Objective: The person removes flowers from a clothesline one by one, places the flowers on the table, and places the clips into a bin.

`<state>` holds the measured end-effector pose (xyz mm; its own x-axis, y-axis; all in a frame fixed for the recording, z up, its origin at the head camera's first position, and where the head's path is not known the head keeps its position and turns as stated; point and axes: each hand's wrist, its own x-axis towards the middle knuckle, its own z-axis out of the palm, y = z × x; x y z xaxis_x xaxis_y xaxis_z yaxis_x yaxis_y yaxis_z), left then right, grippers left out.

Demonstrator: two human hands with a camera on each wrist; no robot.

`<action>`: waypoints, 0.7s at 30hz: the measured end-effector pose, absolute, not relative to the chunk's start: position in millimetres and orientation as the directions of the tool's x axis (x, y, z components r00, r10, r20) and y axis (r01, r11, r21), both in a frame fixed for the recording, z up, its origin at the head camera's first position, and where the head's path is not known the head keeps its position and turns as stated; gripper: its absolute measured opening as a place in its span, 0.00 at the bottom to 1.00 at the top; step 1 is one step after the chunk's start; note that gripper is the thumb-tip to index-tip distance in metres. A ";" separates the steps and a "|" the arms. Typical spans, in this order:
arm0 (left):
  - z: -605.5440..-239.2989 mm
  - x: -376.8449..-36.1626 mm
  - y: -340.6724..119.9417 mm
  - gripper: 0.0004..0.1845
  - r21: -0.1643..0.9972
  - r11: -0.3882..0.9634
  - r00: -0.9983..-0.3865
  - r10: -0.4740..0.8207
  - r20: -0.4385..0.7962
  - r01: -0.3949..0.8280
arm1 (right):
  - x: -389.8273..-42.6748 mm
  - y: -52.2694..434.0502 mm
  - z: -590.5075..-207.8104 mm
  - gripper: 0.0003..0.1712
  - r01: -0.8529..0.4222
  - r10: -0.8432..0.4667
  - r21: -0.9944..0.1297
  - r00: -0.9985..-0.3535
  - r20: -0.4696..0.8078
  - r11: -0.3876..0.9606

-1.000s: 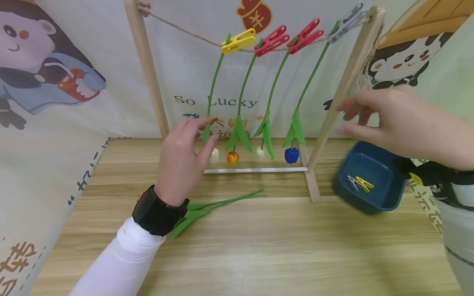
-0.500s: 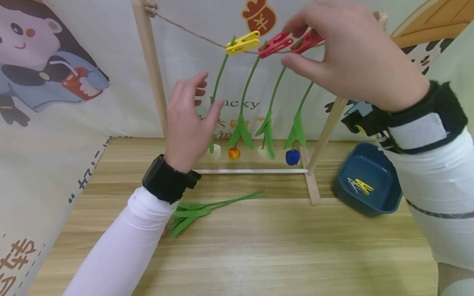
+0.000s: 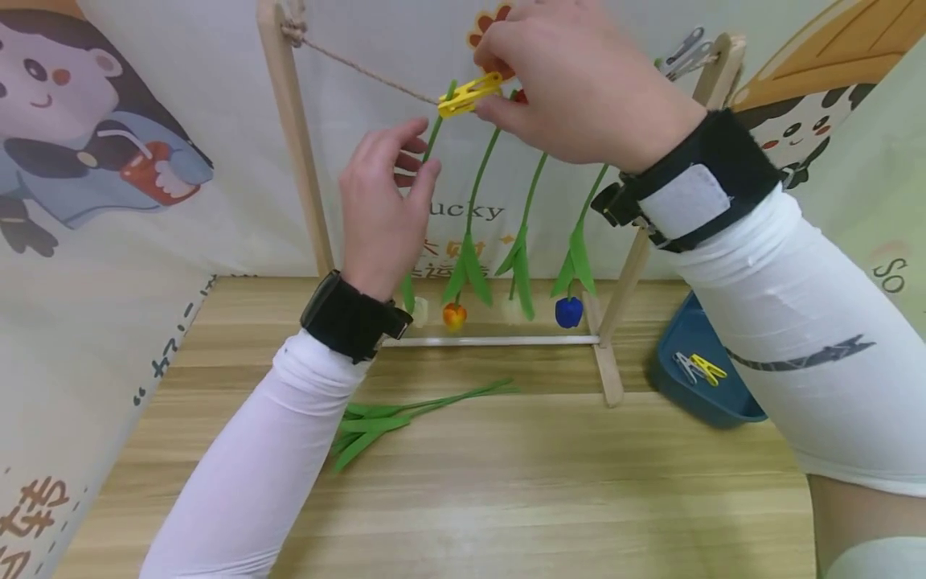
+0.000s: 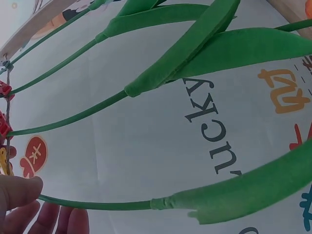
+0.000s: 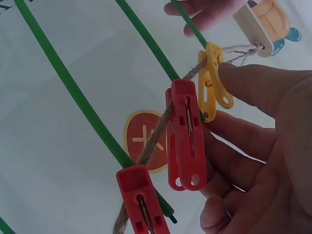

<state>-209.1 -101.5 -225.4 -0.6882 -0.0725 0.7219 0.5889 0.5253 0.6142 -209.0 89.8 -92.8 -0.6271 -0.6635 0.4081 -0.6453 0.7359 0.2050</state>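
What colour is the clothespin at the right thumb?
Yellow; the clothespin shows best in the right wrist view.

The rope [image 5: 156, 134] is light brown. On it sit one yellow clip [image 5: 206, 100], two red clips [image 5: 192, 158], one grey clip [image 3: 687, 62]. Below the rope — green stems [image 4: 109, 205], a blue flower [image 3: 569, 312], an orange-and-yellow flower [image 3: 454, 316]. Behind the rope, the pale sheet [image 5: 63, 156] shows a yellow-edged red picture [image 5: 134, 129].

The right grip [image 3: 575, 90] pinches the yellow clip [image 3: 469, 95]; just below that clip, the left grip [image 3: 383, 211] is near a green stem [image 3: 435, 135].
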 end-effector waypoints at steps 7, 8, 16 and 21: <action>-225.4 -212.3 -100.5 0.14 0.622 0.531 -0.699 -0.076 0.711 0.575 | -210.4 86.1 -93.0 0.21 -0.634 -0.659 0.213 -0.638 0.399 0.743; -225.6 -212.6 -100.6 0.14 0.621 0.533 -0.698 -0.077 0.712 0.574 | -210.3 85.6 -93.1 0.20 -0.632 -0.656 0.212 -0.641 0.397 0.746; -226.0 -212.5 -101.9 0.13 0.620 0.536 -0.698 -0.077 0.712 0.573 | -210.6 85.4 -94.4 0.18 -0.638 -0.649 0.184 -0.642 0.408 0.747; -227.0 -211.1 -103.9 0.13 0.616 0.537 -0.697 -0.071 0.714 0.576 | -209.1 88.5 -94.8 0.15 -0.672 -0.662 0.155 -0.614 0.431 0.724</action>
<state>-211.1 -103.9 -227.0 -0.6967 -0.0710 0.7138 0.5764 0.5368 0.6161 -209.1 88.5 -94.8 -0.6139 -0.6616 0.4306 -0.6716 0.7244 0.1555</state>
